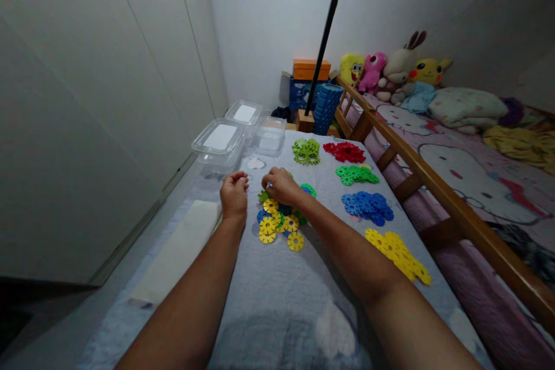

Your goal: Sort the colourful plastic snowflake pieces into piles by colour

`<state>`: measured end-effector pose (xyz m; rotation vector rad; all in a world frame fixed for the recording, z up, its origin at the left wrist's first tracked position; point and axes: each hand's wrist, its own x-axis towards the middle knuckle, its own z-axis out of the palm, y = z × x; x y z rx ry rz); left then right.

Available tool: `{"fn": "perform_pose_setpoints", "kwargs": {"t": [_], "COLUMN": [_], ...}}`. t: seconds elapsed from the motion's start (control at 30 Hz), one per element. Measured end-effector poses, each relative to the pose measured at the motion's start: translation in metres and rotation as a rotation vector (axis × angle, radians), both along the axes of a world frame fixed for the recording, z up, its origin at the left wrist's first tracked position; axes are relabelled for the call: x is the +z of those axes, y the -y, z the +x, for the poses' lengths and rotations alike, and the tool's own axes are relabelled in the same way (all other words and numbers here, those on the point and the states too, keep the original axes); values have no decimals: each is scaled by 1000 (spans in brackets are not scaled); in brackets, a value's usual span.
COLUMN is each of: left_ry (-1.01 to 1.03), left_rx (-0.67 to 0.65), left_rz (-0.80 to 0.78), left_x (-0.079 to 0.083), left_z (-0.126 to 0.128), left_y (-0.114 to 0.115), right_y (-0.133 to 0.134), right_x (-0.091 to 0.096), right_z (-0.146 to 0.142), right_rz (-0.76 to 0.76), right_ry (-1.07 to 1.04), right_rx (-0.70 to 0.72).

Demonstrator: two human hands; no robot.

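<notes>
A mixed pile of flower-shaped plastic discs lies on the cloth-covered table, with yellow discs (267, 225) in front and blue and green ones among them. My right hand (282, 187) reaches over the pile's far side, its fingers bent down and drawn together. Just below those fingertips is a light green disc (263, 196); whether they grip it is hidden. To the left of the pile, my left hand (234, 196) is raised with curled fingers, and anything inside them cannot be made out.
Single-colour disc piles line the right side: light green (306, 151), red (346, 152), green (356, 174), blue (368, 207) and yellow (399, 255). Lidded clear containers (219, 139) stand at the back left. A folded white cloth (180, 248) lies left; a wooden bed rail (403, 153) runs along the right.
</notes>
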<state>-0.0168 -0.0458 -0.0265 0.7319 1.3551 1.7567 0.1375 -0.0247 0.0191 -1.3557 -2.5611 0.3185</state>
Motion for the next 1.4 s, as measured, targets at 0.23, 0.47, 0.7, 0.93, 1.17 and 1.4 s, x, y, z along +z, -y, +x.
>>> {"fn": "perform_pose_setpoints", "kwargs": {"t": [0.23,0.47,0.7,0.93,1.17,1.4], "left_ry": [14,-19,-66,-120,-200,-377], "left_rx": [8,1,-15,-31,-49,-122], "left_rz": [-13,-17,-30,-22,-9,-8], "left_x": [2,0,1,-1,-12,-11], "left_z": [1,0,4,2,1,2], "left_y": [0,-1,0,0,-3,0], "right_y": [-14,-32,-70,-120,-134,-108], "right_x": [5,1,-15,-19,-29,-30], "right_z": [23,53,103,128,121,113], "right_rz": [-146,-369,-180,161,181,122], "right_ry": [-612,-1028,-1195,-1030,-793,-789], "right_rx": [-54,-228,-686,-927,-858,-746]}}
